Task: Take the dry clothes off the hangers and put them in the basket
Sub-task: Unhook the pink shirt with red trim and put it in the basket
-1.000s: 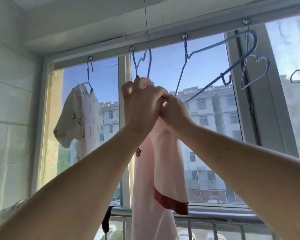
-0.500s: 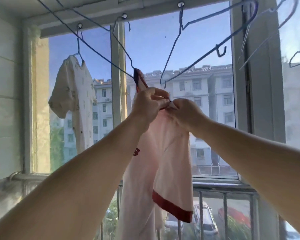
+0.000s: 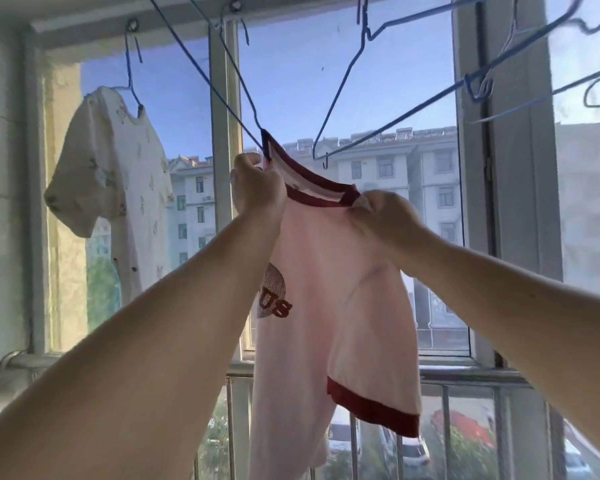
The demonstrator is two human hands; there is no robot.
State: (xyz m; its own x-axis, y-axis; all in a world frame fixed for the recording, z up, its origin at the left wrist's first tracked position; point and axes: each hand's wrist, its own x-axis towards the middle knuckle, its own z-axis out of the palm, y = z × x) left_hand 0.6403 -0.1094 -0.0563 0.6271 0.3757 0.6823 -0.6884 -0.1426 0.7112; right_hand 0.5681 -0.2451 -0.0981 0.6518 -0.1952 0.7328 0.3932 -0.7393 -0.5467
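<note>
The pink shirt point(image 3: 329, 306) with dark red trim is held up before the window, its neckline stretched between both hands. The collar's left end is gripped by the left hand point(image 3: 257, 192), right at the tip of a blue wire hanger point(image 3: 222, 84); the right end is pinched by the right hand point(image 3: 385, 220). A cream patterned shirt point(image 3: 111, 161) hangs on another hanger to the left.
</note>
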